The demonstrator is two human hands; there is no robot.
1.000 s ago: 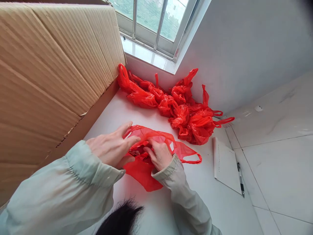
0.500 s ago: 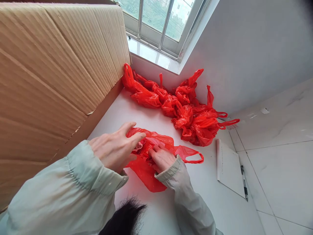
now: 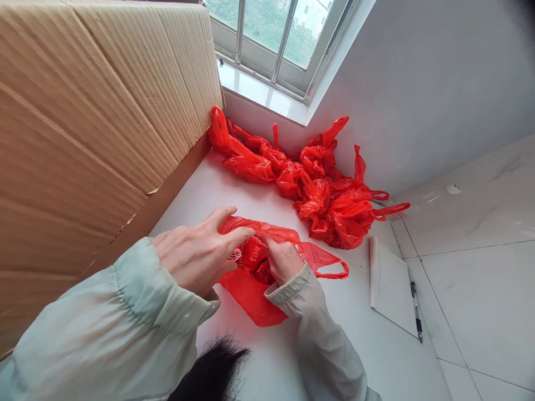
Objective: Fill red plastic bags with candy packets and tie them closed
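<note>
Right fingers now curled, pinching red bag

White print on red plastic bag too small, unreadable; cardboard box print illegible.

Single head-worn view, looking forward and down, close over white table

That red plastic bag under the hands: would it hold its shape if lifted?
Probably not. The red bag looks thin and see-through, creasing under the left hand and right hand, so it likely flops. Likely very light, perhaps slippery.
</note>
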